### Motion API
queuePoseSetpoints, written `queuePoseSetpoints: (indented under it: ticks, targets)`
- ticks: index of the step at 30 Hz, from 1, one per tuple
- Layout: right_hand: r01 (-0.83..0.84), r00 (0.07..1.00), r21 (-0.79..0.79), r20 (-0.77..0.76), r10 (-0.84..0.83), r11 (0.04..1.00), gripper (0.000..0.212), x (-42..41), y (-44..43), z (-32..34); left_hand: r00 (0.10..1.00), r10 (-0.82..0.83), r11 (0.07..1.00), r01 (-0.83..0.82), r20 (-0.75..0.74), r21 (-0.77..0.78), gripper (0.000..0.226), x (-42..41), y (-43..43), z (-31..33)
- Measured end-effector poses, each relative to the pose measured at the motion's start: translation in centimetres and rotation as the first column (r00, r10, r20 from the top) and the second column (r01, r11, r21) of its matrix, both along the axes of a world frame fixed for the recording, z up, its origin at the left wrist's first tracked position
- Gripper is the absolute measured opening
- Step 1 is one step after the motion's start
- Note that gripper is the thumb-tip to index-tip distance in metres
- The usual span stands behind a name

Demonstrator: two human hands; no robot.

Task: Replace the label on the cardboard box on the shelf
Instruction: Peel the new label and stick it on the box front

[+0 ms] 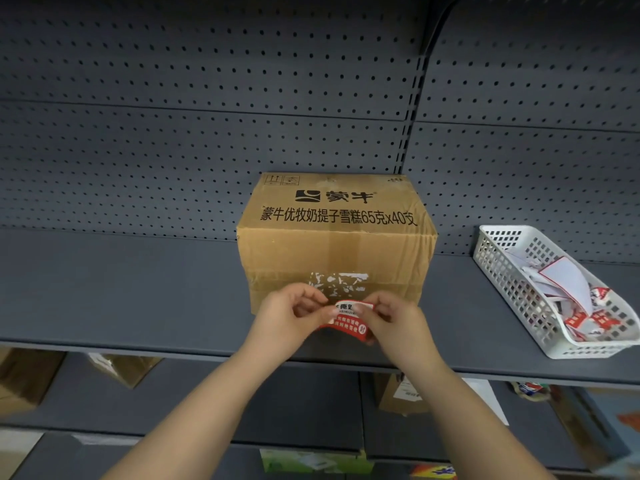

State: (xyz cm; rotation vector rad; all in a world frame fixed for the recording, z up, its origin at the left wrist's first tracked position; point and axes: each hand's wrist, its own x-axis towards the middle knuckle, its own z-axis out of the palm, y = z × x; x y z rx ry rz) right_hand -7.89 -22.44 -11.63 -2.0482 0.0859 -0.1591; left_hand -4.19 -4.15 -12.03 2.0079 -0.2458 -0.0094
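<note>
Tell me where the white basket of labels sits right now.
In the head view, the white plastic basket sits on the grey shelf at the right, apart from the cardboard box, angled toward the shelf's front edge.

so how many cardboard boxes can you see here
4: the printed cardboard box on the shelf, and three below it: far left, left, right. More may be hidden.

Red-white label (348,320) before cardboard box (336,244)
</note>
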Motion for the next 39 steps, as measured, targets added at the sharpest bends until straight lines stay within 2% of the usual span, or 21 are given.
queuePoseSetpoints:
  ticks: [4,9,13,17,20,22,24,26,28,32,39]
  targets:
    - [0.002,1.0,0.026,0.008,-0.002,1.0,0.017,0.8,0.0,0.2,0.998,0.024,0.999,-0.026,0.066,0.03,0.008,0.5,-0.3,0.0]
    - [0.007,1.0,-0.004,0.029,-0.007,1.0,0.022,1.3,0.0,0.4,0.993,0.004,1.0,-0.004,0.116,-0.005,0.018,0.4,-0.4,-0.3]
    - [0.007,0.999,-0.008,0.049,-0.007,1.0,0.02,1.5,-0.1,0.3,0.995,0.001,1.0,-0.001,0.102,0.001,0.024,0.2,-0.4,-0.6]
    - [0.014,0.998,-0.016,0.053,-0.013,1.0,0.02,1.8,-0.3,0.4,0.991,0.029,0.999,-0.032,0.127,0.017,0.006,0.7,-0.3,-0.5]
    - [0.01,0.999,-0.023,0.046,-0.009,1.0,0.019,1.9,-0.4,0.3,0.987,0.038,0.999,-0.041,0.159,0.016,0.012,1.0,0.0,-0.3]
    - [0.017,0.998,-0.048,0.055,-0.014,0.999,0.018,1.9,-0.3,0.1,0.984,0.047,0.996,-0.058,0.17,0.064,0.016,1.1,0.2,-0.1]
    - [0.043,0.995,-0.132,0.1,-0.03,0.99,0.022,2.0,-0.2,-0.1,0.97,0.047,0.975,-0.097,0.24,0.2,0.02,1.3,0.3,0.0]
    - [0.077,0.986,-0.263,0.166,-0.033,0.962,0.029,2.2,-0.1,-0.2,0.94,0.028,0.919,-0.158,0.34,0.362,0.024,1.4,0.2,0.3]
    - [0.111,0.973,-0.358,0.229,-0.028,0.927,0.033,2.4,0.0,-0.3,0.904,0.001,0.867,-0.213,0.428,0.45,0.025,1.4,0.0,0.5]
    - [0.165,0.944,-0.445,0.331,-0.01,0.88,0.033,2.7,-0.1,-0.5,0.838,-0.054,0.832,-0.263,0.543,0.489,0.024,1.7,0.1,0.5]
    - [0.226,0.931,-0.462,0.363,-0.05,0.857,0.032,3.2,0.0,-0.5,0.835,-0.028,0.83,-0.287,0.55,0.479,0.025,2.1,0.0,0.9]
